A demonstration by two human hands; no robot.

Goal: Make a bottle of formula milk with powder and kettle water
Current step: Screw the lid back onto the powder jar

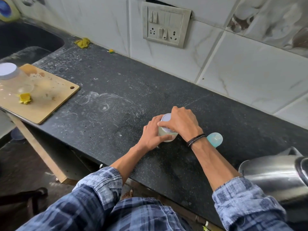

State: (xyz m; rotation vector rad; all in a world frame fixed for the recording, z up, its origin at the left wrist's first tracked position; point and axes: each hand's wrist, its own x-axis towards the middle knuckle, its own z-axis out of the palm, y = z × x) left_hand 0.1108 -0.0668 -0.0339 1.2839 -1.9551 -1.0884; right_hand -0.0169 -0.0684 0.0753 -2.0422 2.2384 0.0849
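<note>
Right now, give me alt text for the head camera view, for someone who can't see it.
On a dark countertop, a person's left hand holds a small white-lidded jar while the right hand grips its lid from above. A steel kettle sits at the right edge, and a wooden cutting board lies far left.

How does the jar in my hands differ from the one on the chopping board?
The held jar stands on the counter, the board jar on the chopping board. The held jar is gripped, left hand round its body and right hand over its lid; the board jar is untouched. The held jar shows pale contents; the board jar looks clear. Both have white lids.
</note>
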